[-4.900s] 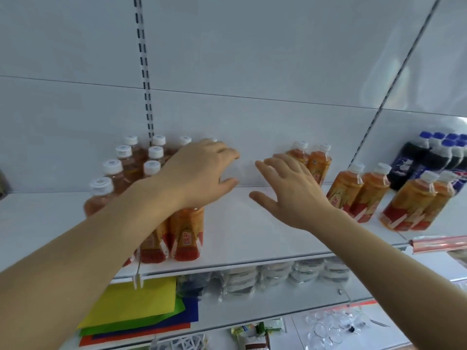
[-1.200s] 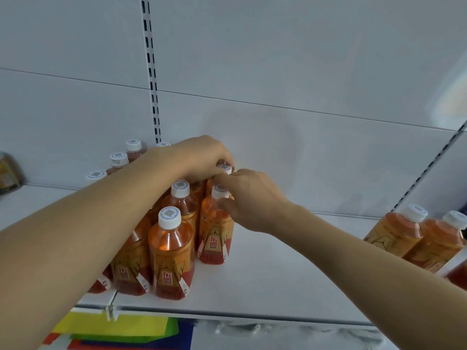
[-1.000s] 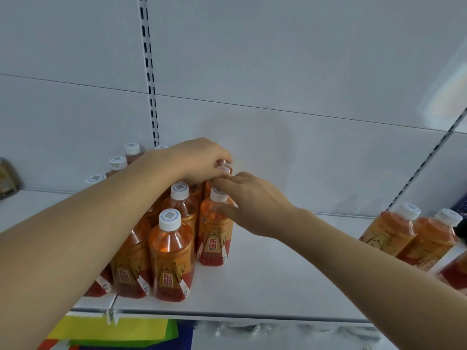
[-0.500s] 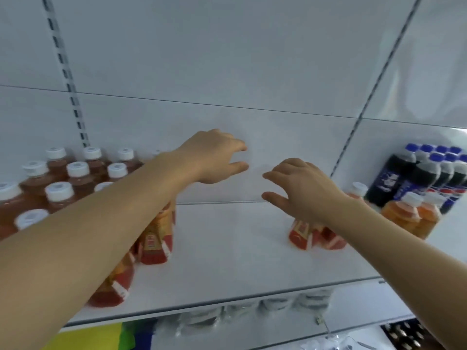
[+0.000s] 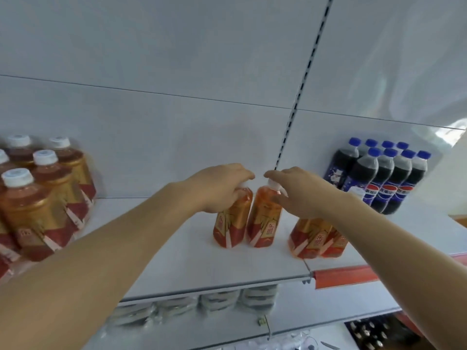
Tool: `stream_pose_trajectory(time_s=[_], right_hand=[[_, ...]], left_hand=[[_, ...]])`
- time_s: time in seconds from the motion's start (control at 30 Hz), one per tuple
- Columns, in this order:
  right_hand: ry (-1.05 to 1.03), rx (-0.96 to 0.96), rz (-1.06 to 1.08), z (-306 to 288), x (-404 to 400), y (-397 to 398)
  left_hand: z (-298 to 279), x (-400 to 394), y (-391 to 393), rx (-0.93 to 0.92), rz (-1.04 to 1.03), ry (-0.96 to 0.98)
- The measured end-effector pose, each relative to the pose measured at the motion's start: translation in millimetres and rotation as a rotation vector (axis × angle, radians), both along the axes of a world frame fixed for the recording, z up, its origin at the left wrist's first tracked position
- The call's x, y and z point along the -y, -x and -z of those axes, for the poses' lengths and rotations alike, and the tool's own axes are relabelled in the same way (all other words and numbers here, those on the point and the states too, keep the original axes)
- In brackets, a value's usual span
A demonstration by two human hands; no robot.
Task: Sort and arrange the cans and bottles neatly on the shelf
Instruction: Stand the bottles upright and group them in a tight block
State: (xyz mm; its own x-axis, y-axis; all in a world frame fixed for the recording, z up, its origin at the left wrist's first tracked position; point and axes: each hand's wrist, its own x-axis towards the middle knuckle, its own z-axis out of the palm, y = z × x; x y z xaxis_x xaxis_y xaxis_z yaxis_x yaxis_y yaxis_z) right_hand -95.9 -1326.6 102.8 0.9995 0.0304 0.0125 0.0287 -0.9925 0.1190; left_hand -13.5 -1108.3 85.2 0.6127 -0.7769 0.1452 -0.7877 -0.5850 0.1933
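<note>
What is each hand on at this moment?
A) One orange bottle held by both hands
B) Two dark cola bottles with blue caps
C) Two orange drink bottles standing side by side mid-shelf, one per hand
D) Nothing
C: the left hand grips the left orange bottle at its top, and the right hand grips the right orange bottle beside it.

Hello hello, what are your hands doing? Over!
Left hand, right hand each gripping an orange bottle top. Bottles upright on shelf. Path clear.
</note>
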Motion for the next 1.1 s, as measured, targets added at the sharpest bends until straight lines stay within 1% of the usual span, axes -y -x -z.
stream_pose_trajectory(time_s=[0.1, 0.2, 0.27, 0.33, 0.5, 0.73, 0.93, 1.1], right_hand=[[-0.054, 0.027, -0.031, 0.5, 8.5, -8.2], [-0.033, 0.071, -0.078, 3.1, 9.1, -10.6], [-0.027, 0.093, -0.099, 6.5, 6.3, -8.8], [-0.045, 0.09, -0.13, 7.1, 1.3, -7.0], [-0.064, 0.079, -0.244, 3.5, -23.6, -5.0], [-0.107, 0.094, -0.391, 5.6, -96.7, -5.4], [-0.117, 0.094, -0.447, 6.4, -176.7, -9.9], [-0.108, 0.11, -0.448, 8.8, -241.3, -16.7]], left_hand=[[1.5, 4.1, -1.2, 0.033, -0.075, 0.032], [2.8, 2.0, 2.1, 0.018, -0.106, -0.014], [4.5, -3.2, 5.6, 0.044, -0.108, -0.008], [4.4, -12.5, 7.9, 0.08, -0.131, -0.01], [-1.2, -56.1, 8.4, 0.088, -0.255, -0.045], [-17.9, -134.6, 26.4, 0.133, -0.315, -0.206], [-30.0, -219.5, 47.0, 0.159, -0.327, -0.318], [-34.9, -280.3, 55.9, 0.169, -0.31, -0.33]])
